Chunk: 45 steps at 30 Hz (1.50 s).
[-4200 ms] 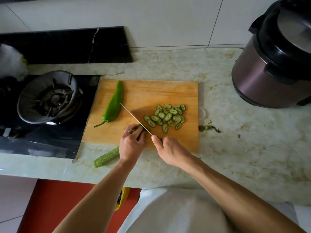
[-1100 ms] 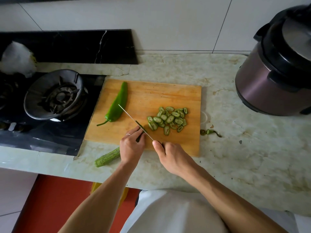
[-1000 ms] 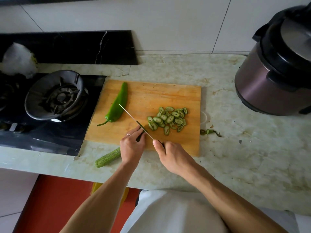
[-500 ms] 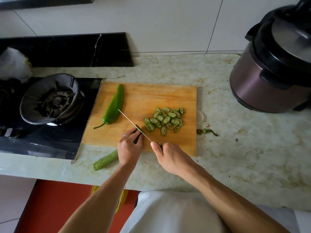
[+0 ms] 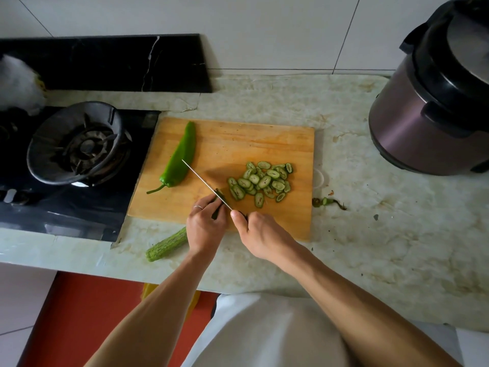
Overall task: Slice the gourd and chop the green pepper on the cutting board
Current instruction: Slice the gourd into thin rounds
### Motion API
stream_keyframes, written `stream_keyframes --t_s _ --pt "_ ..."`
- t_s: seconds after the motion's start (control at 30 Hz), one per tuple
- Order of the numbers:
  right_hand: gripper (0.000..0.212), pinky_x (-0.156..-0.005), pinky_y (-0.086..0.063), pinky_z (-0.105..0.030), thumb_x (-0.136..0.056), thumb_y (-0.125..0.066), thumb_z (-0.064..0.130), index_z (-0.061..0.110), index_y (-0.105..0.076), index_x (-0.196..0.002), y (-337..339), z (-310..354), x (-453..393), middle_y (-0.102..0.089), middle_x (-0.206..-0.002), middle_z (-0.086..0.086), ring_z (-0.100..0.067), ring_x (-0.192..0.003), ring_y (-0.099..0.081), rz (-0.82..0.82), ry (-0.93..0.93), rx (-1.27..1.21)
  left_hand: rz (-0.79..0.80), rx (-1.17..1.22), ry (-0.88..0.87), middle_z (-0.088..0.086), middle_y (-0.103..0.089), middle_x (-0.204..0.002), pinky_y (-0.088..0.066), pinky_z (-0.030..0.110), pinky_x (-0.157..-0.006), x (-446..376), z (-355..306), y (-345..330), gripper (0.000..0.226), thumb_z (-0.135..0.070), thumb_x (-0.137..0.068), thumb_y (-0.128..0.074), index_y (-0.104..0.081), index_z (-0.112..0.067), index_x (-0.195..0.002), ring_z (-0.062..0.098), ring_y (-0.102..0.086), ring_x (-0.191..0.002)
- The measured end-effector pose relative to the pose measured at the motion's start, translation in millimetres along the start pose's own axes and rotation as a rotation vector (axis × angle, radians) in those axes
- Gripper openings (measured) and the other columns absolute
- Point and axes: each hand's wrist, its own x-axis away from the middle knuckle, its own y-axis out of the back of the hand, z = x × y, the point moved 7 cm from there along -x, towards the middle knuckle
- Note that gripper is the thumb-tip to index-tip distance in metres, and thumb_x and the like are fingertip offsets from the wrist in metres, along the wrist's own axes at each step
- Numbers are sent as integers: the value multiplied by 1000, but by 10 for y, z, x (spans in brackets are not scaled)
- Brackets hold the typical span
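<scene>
A ridged green gourd (image 5: 166,245) lies slantwise across the front edge of the wooden cutting board (image 5: 238,144). My left hand (image 5: 205,227) grips it near its cut end, which is mostly hidden under the fingers. My right hand (image 5: 260,231) holds a knife (image 5: 203,182) by the handle, the thin blade angled up-left across the gourd's cut end. A heap of several gourd slices (image 5: 260,182) lies to the right of the blade. A whole long green pepper (image 5: 180,157) rests on the board's left side.
A gas burner (image 5: 76,141) on a black hob sits to the left of the board. A dark pressure cooker (image 5: 434,102) stands at the back right. A cut gourd tip (image 5: 326,202) lies on the marble counter right of the board.
The knife keeps slicing at the gourd's end and the heap of slices has grown slightly. Both hands stay in about the same place; the head camera shifts a little.
</scene>
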Motion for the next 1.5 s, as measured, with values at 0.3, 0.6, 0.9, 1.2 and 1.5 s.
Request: stream_keyframes --t_s 0.3,0.6,0.9,1.2,1.5 --pt "60 -59 -38 -30 -101 -25 61 15 -44 -66 -39 -173 76 -57 -71 -7 -25 -63 -55 23 -42 -11 -4 -8 4 6 -74 -107 -56 36 -85 -10 79 -30 19 -6 -82 -76 -80 -10 -100 20 -68 -98" --pt "62 -63 -34 -29 -103 -24 55 9 -55 -76 -74 -143 19 -65 -82 -15 -32 -79 -62 -15 24 31 10 13 23 4 -74 -108 -56 32 -85 -16 40 -2 19 -14 -83 -74 -80 -12 -101 18 -69 -98" --pt "68 -59 -36 -27 -102 -28 57 7 -58 -66 58 -386 91 -60 -63 -5 -18 -58 -54 -11 -89 -228 30 -58 37 9 -74 -111 -43 16 -93 -9 42 -12 23 -11 -82 -81 -79 -6 -104 23 -69 -103" --pt "56 -47 -28 -21 -103 -32 53 19 -43 -60 50 -210 224 -51 -60 0 -17 -57 -49 9 25 -168 27 -6 27 7 -73 -112 -38 5 -98 4 44 31 25 -3 -80 -78 -78 -6 -105 20 -68 -104" --pt "60 -54 -36 -31 -101 -29 58 16 -43 -61 86 -138 246 -53 -60 -2 -22 -58 -55 1 33 -107 15 26 27 4 -73 -114 -52 28 -94 8 106 7 23 -6 -81 -78 -79 -10 -103 16 -68 -104"
